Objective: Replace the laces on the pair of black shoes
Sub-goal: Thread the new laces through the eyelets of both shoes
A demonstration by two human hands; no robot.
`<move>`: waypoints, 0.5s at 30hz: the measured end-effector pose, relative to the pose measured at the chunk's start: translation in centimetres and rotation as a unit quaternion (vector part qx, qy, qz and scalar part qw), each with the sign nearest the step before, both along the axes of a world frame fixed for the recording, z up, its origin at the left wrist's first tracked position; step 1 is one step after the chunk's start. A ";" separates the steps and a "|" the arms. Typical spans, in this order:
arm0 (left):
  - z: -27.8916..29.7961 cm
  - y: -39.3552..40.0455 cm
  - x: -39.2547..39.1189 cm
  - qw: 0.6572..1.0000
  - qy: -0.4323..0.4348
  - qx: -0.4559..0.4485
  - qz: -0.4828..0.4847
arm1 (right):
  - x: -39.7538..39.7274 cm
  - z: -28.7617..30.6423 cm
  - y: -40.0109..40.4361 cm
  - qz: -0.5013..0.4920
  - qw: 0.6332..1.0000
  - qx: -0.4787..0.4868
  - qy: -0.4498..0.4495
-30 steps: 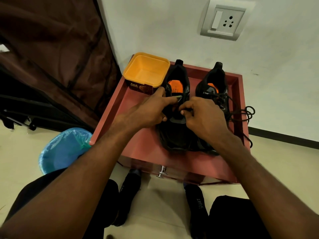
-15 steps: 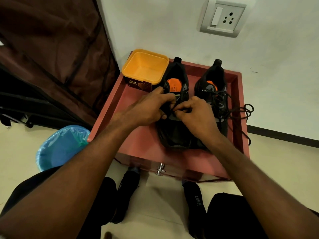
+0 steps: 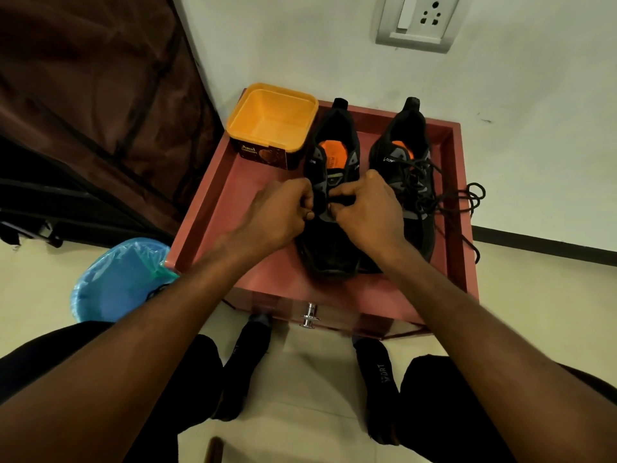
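Two black shoes with orange insoles stand side by side on a red tray-topped table (image 3: 213, 208), heels toward the wall. The left shoe (image 3: 334, 142) has no lace showing in its upper eyelets. My left hand (image 3: 280, 212) grips its left eyelet flap with curled fingers. My right hand (image 3: 364, 208) pinches something dark at the tongue and right eyelets; whether it is a lace end I cannot tell. The right shoe (image 3: 400, 142) carries a loose black lace (image 3: 464, 198) that spills over the tray's right rim.
An empty orange tub (image 3: 272, 118) stands at the tray's back left corner. A blue-lined bin (image 3: 120, 279) sits on the floor to the left. A dark fabric wardrobe (image 3: 83, 111) fills the left. My socked feet (image 3: 380, 379) are under the table's drawer knob (image 3: 309, 315).
Both hands have slid a little down the left shoe toward its toe and drawn closer together. My left fingers have curled onto the flap. The view has shifted slightly.
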State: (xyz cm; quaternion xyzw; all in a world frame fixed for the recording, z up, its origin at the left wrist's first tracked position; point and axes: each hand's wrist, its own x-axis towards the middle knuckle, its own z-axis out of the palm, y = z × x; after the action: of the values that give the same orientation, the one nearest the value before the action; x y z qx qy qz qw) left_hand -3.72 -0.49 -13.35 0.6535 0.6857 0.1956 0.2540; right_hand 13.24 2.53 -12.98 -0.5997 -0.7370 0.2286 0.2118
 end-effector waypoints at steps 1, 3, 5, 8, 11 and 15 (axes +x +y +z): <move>-0.1 -0.3 0.1 1.000 -0.010 0.008 0.012 | -0.1 0.0 0.0 -0.001 1.000 0.002 -0.007; -0.3 -0.4 -0.1 0.998 -0.046 0.010 0.028 | -0.3 0.0 0.2 0.007 0.999 0.013 -0.034; -0.3 -0.5 -0.4 0.997 -0.066 0.008 0.033 | -0.4 0.1 0.4 0.027 0.998 0.013 -0.049; -0.2 -0.5 -0.3 0.997 -0.064 0.007 0.035 | -0.4 0.2 0.6 0.059 0.997 -0.011 -0.058; -0.1 -0.3 -0.4 0.998 -0.063 -0.004 0.030 | -0.2 0.4 0.9 0.084 0.993 -0.014 -0.085; 0.0 -0.4 -0.4 0.998 -0.063 -0.004 0.025 | -0.1 0.4 1.2 0.119 0.987 -0.038 -0.101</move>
State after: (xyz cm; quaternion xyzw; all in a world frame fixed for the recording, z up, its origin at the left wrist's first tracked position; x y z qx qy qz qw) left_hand -4.16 -0.93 -13.30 0.6216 0.6849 0.2405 0.2945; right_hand 13.14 3.68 -12.60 -0.5356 -0.8113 0.2184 0.0849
